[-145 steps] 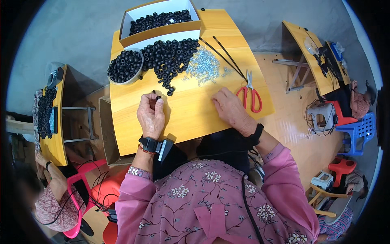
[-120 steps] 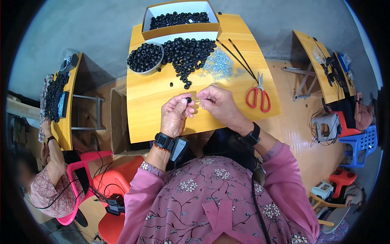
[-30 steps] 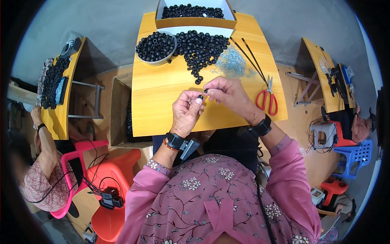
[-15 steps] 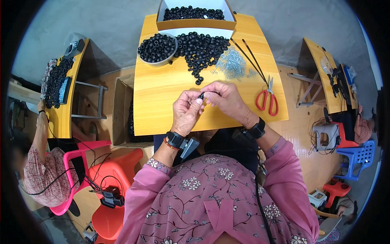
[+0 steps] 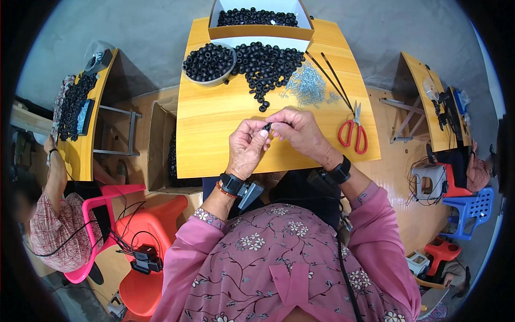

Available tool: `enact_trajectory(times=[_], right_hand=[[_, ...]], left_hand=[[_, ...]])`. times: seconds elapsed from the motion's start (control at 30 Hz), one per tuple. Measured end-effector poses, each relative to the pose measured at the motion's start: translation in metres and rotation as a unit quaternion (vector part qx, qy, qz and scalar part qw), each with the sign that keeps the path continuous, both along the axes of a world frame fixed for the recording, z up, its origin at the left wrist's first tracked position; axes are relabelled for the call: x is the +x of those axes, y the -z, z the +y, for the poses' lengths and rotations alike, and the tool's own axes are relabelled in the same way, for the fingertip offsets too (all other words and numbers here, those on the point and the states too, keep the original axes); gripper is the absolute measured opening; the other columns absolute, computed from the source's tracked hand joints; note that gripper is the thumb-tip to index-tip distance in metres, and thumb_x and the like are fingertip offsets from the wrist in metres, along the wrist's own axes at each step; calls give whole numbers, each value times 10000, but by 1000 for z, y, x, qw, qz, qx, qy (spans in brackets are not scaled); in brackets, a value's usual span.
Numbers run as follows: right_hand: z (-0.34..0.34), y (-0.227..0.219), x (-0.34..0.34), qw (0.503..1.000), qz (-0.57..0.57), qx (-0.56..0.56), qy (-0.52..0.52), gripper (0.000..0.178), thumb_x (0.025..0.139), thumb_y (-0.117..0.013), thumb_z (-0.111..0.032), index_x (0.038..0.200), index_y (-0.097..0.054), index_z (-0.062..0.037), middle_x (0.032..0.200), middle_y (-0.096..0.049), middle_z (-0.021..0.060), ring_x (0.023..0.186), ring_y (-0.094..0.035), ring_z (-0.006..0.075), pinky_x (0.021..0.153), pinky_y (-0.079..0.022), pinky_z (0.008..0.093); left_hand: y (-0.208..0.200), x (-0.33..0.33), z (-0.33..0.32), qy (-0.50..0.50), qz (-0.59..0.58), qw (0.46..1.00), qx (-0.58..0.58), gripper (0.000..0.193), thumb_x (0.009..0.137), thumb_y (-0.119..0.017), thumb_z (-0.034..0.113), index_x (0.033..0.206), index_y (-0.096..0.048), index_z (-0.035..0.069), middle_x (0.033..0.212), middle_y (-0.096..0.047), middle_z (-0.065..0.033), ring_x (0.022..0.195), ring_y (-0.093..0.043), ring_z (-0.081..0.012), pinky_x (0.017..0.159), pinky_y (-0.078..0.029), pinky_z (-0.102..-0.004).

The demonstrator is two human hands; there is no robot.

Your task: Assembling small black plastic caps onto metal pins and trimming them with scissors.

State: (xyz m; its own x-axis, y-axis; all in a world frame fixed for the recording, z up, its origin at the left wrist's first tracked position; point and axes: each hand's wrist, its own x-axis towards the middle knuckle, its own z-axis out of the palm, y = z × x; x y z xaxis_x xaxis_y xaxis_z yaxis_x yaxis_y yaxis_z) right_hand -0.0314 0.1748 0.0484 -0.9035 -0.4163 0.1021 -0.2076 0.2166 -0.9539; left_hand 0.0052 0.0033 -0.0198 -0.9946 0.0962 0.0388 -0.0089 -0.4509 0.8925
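Observation:
Above the table's near half, my left hand (image 5: 244,150) pinches a small black bead-like piece (image 5: 267,126) between thumb and fingertips. My right hand (image 5: 301,135) meets it from the other side, its thumb and forefinger pressed together against the piece. Whether the right fingers also hold something tiny is hidden. Beyond my hands lies a heap of loose black ring-shaped beads (image 5: 268,67). A pile of small pale-blue and silvery pieces (image 5: 307,85), too fine to make out singly, spreads to the heap's right.
A bowl (image 5: 234,58) and a cardboard box (image 5: 257,33), both with black beads, stand at the table's (image 5: 214,118) far side. Right lie two thin black rods (image 5: 335,81) and red-handled scissors (image 5: 352,134). A co-worker (image 5: 59,220) sits left beside a red chair (image 5: 147,257).
My hands stay pinched together at the black piece with barely any movement. The whole view has shifted very slightly. At left, the co-worker's arm and body have moved a little.

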Motion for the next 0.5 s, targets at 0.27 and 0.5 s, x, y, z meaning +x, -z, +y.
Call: enact_trajectory(times=[0.27, 0.5], right_hand=[[-1, 5, 1, 1000, 4, 10, 15, 134, 926, -649, -27, 1027, -710, 37, 865, -689, 64, 746, -660, 109, 674, -541, 258], [-3, 5, 4, 998, 41, 33, 23, 140, 925, -645, -30, 1035, -713, 23, 847, -651, 80, 741, -653, 141, 682, -529, 281]], left_hand=[[2, 0, 1, -5, 3, 1000, 4, 121, 984, -638, 40, 1090, -589, 5, 899, -674, -54, 706, -601, -94, 643, -511, -230], [0, -1, 1, -14, -6, 1000, 1, 115, 977, -647, 35, 1074, -590, 10, 880, -678, -53, 681, -606, -92, 621, -513, -227]])
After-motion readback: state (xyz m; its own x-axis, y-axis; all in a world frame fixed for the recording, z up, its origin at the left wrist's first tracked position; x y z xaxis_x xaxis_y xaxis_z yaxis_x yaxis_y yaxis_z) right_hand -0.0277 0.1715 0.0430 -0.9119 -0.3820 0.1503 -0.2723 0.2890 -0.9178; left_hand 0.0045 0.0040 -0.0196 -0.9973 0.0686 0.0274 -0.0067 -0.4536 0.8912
